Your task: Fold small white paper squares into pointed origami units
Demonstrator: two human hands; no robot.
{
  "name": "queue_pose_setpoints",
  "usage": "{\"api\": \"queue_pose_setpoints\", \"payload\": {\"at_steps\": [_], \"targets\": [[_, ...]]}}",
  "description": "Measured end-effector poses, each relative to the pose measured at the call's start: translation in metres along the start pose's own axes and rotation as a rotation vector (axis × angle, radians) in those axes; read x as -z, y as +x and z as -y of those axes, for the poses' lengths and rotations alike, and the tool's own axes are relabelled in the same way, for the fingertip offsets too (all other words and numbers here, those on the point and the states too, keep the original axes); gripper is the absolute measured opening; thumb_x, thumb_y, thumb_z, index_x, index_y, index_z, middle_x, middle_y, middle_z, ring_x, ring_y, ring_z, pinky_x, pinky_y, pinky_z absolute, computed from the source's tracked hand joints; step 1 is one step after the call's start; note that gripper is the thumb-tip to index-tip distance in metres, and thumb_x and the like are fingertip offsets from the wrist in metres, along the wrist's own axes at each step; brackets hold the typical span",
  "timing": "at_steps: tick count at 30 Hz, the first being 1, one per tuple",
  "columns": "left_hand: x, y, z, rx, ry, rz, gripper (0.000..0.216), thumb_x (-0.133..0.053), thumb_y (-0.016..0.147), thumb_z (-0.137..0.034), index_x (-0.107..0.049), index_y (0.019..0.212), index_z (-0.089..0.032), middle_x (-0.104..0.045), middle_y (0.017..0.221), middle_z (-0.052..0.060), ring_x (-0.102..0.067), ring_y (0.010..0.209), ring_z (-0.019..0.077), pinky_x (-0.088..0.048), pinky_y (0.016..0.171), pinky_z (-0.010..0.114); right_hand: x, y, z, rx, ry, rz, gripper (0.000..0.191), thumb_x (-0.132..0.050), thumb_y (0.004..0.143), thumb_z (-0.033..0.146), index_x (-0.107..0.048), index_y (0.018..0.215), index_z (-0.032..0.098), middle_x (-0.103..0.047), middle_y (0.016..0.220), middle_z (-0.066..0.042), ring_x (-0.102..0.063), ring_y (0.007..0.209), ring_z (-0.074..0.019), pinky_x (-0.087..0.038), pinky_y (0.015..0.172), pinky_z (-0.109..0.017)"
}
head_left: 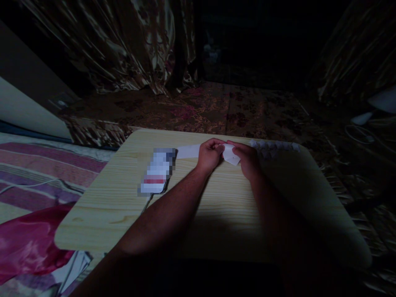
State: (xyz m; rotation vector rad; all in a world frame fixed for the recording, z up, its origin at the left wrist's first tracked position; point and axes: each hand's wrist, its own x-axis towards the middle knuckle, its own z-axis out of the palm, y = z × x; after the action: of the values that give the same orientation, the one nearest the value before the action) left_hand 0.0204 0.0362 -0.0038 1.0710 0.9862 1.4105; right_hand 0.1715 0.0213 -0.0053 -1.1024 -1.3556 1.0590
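Note:
Over the far half of the wooden table (222,198), my left hand (210,156) and my right hand (246,157) pinch a small piece of folded white paper (230,155) between them. The fingers of both hands are closed on its edges, and its lower end comes to a corner. A flat white strip of paper (188,151) lies on the table just left of my left hand. Right of my right hand, several small folded pale paper pieces (272,146) sit in rows near the far edge.
A phone (157,171) with a blurred screen and a cable lies on the table's left. Striped bedding (34,165) and a shiny pink cloth (34,237) are at the left. Patterned fabric (198,107) spreads behind the table. A white lamp (383,100) stands at the far right.

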Motion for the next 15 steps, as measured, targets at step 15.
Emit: {"api": "queue_pose_setpoints", "payload": {"at_steps": [15], "targets": [[0.0004, 0.0007, 0.0006, -0.081, 0.044, -0.084, 0.008, -0.068, 0.07, -0.021, -0.07, 0.077, -0.017, -0.062, 0.063, -0.002, -0.049, 0.053, 0.0094, -0.036, 0.051, 0.021, -0.0017, 0.0047, -0.0022, -0.054, 0.072, -0.05, 0.051, -0.055, 0.088, 0.06, -0.076, 0.114, 0.021, -0.077, 0.094, -0.005, -0.07, 0.082, -0.0204, -0.055, 0.064, -0.029]]}}
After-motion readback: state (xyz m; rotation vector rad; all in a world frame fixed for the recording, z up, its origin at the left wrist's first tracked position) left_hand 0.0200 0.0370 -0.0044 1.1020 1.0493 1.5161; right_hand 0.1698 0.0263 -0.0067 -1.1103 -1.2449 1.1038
